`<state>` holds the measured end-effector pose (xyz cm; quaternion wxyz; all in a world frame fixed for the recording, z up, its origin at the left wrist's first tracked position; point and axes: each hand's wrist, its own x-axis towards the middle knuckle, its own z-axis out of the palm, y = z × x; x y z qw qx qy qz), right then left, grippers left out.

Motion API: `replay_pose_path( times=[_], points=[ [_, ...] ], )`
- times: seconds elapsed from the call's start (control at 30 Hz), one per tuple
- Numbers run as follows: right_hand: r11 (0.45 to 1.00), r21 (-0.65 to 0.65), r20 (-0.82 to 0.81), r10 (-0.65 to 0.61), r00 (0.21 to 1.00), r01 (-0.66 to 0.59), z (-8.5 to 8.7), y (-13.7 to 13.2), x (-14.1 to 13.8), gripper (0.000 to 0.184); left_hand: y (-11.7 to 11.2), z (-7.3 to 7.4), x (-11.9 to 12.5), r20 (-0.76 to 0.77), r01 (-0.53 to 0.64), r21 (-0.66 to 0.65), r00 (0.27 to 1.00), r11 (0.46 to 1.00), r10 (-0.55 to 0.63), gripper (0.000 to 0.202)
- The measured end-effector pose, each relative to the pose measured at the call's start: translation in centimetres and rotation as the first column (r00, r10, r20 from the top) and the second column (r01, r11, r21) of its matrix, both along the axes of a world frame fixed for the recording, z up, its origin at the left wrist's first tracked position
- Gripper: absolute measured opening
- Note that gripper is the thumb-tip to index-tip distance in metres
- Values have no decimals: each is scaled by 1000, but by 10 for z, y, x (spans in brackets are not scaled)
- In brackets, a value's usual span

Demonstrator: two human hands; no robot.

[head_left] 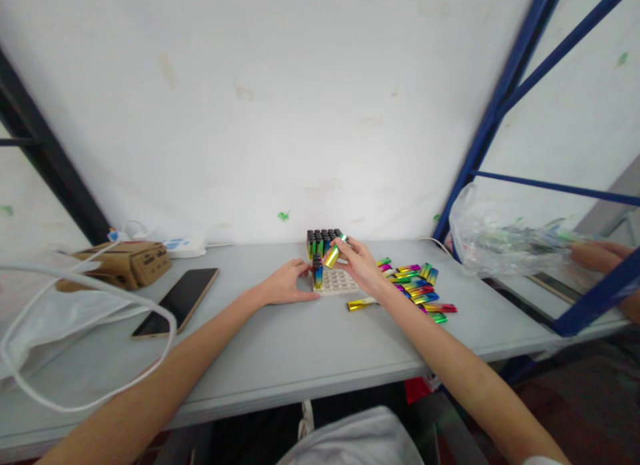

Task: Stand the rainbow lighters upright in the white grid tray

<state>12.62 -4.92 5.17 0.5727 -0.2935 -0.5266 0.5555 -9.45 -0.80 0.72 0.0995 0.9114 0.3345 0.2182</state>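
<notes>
In my right hand (pixel 353 257) is a shiny gold lighter (pixel 332 255) with a greenish end, held tilted above a white tray (pixel 340 283) of small square holes. My left hand (pixel 289 283) grips the tray's left side, thumb at the near corner and fingers farther back. Close to those fingers, a short row of black-topped lighters (pixel 318 272) stands upright along the tray's left edge. Behind the tray is a block of upright lighters (pixel 323 241) with black tops, partly covered by my right hand. Loose metallic lighters (pixel 417 288) in several colours lie right of the tray.
A phone (pixel 177 303) lies to the left, near a cardboard box (pixel 127 262) and a white cable (pixel 165 312). The wall is directly behind the table (pixel 280 345). At right, past a blue frame post (pixel 480 145), another person's hand (pixel 597 255) touches a clear plastic bag (pixel 493 235).
</notes>
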Motion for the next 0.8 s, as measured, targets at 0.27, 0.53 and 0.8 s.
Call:
replay_pose_path(
  times=[0.27, 0.53, 0.8],
  points=[
    [994, -7, 126, 110, 986, -110, -13, -6, -6, 49, -4, 3, 2, 15, -21, -26, 1000, 999, 21, 57],
    [981, -194, 246, 56, 968, -7, -24, -5, -12, 64, -2, 1, 0, 0, 1, -5, 1000, 1000, -1, 56],
    [975, -210, 246, -20, 969, 74, -28, -3, -9, 59, -3, 1, 0, -9, -11, -5, 1000, 1000, 11, 54]
  ],
)
